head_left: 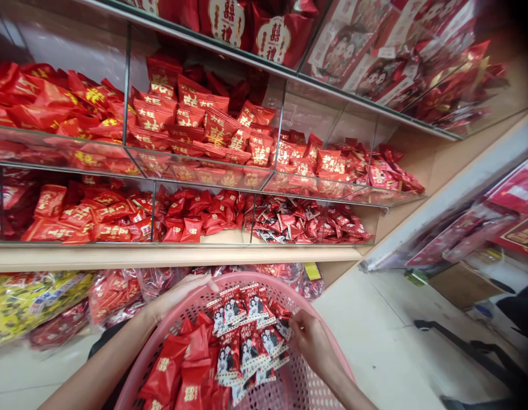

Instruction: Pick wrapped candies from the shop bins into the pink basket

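A round pink plastic basket [332, 364] with a perforated wall is in front of me below the shelves. My left hand [184, 293] holds its far left rim, with the fingers partly hidden. Inside, plain red packets with gold print [165, 364] are heaped on the left. Beside them, small red packets with a black-and-white couple picture [249, 341] overlap in rows. My right hand [310, 340] is inside the basket at the right of these rows. Its fingers are closed on the edge of a small red packet [283, 326], which is partly covered.
Glass-divided shelves [204, 171] full of red and gold packets stand ahead. Under the lowest wooden board [97, 256] lie bagged goods, including a yellow bag [37, 302]. At the right are a dark chair base [464, 353], a cardboard box [460, 285] and the tiled floor [379, 324].
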The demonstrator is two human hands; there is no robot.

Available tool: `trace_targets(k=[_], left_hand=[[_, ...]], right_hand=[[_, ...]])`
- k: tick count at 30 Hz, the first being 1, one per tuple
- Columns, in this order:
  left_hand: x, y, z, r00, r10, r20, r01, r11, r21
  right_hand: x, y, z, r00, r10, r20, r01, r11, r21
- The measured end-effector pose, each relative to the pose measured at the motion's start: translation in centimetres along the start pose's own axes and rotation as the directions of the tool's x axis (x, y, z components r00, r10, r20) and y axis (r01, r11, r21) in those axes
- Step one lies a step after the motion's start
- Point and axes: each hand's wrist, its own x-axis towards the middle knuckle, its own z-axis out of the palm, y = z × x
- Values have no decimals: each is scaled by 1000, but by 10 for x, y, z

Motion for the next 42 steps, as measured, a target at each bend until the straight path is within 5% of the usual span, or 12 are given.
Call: trace_targets(k=[7, 11, 15, 18, 21, 29, 36, 42], left_hand=[[-4, 4, 6, 1000, -2, -16, 0, 997, -81], [-1, -3, 4, 999, 6, -45, -9, 998, -62], [1, -4, 3, 999, 32, -33, -32, 999, 2], [1, -2, 3, 999, 34, -31, -35, 999, -14], [0, 0, 4, 1000, -6, -13, 5, 997, -77], [-4, 8, 7, 998, -26, -62, 20, 995, -93], [-2, 4, 7, 997, -52, -55, 43, 988, -150], [2, 2, 6, 999, -37, -5, 36, 987, -154]], right_hand=[[-2, -11, -10, 992, -129, 5, 123, 938, -324], [6, -47, -39, 992, -122, 15, 118, 909, -399], [39, -89, -66, 960, -266, -92, 205, 885, -418], [77, -117, -68, 945, -284, -161, 251, 947, -199], [119, -141, -53, 974, -170, -150, 192, 970, 146], [186, -177, -8, 995, 27, -98, 9, 937, 349], [182, -177, -15, 996, 26, -82, 10, 913, 407], [136, -170, -48, 997, -39, -72, 67, 901, 429]])
